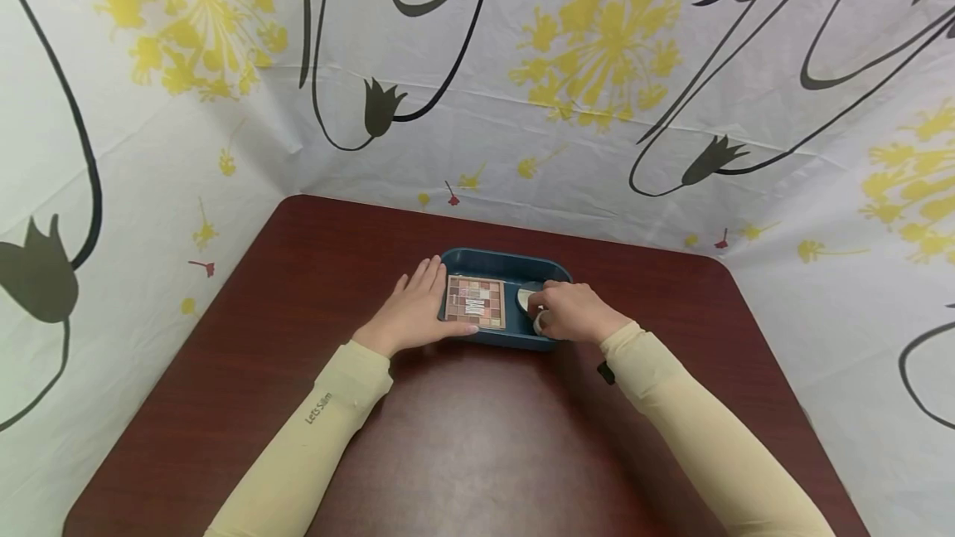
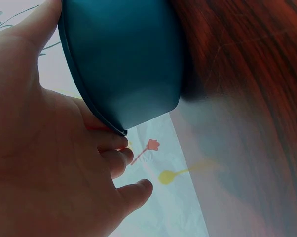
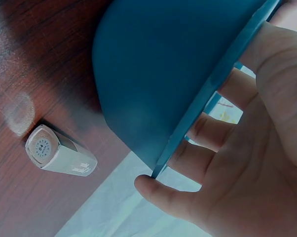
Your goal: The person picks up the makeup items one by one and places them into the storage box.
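A blue tray (image 1: 511,257) stands on the table, its outer wall (image 2: 124,54) filling much of the left wrist view. Inside, on the left, lies a square eyeshadow palette (image 1: 475,302) with a grid of pinkish and brown pans. My left hand (image 1: 414,309) rests at the tray's left end, fingers extended along the rim and thumb over the near edge by the palette. My right hand (image 1: 578,312) reaches over the right rim with curled fingers, holding a round, pale-faced compact (image 1: 525,300) inside the tray. The hand partly covers the compact; the fingertips are hidden in the right wrist view.
A small squarish cosmetic bottle (image 3: 59,153) marked 04 lies on the table beside the tray's right end. The dark red-brown table (image 1: 477,437) is bordered by a white patterned sheet (image 1: 477,164) at the back and sides.
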A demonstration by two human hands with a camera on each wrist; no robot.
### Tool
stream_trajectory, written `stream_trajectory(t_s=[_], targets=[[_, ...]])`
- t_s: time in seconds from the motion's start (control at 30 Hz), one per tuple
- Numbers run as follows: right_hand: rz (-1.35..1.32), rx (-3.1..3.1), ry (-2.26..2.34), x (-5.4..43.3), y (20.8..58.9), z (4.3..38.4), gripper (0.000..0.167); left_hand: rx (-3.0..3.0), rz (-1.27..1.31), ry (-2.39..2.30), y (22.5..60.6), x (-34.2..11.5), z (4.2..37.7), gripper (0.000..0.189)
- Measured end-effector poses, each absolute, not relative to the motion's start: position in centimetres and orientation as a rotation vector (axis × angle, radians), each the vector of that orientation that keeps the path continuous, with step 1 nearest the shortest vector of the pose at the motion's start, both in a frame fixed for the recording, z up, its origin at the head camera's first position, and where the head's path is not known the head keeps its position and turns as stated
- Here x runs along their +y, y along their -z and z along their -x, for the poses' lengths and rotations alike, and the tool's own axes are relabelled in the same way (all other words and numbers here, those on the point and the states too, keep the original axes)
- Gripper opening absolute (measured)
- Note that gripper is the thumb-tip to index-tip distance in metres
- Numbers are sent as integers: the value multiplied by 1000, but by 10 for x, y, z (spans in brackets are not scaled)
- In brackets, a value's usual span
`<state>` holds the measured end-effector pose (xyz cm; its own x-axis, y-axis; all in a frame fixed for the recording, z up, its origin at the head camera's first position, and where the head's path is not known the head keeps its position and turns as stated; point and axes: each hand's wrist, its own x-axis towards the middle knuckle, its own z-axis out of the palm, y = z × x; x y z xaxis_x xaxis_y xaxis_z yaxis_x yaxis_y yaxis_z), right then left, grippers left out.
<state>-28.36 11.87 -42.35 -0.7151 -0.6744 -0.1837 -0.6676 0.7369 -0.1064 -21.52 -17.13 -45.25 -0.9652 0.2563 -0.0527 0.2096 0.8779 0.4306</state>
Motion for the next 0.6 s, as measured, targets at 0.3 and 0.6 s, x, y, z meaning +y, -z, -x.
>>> stream_trajectory(t_s=[0.3, 0.6], targets=[[1058, 2673, 65, 118, 424, 286, 16, 2935, -368, -653, 452, -171, 215, 124], [1066, 2653, 74, 117, 426, 287, 15, 2930, -363, -643, 453, -172, 216, 124]])
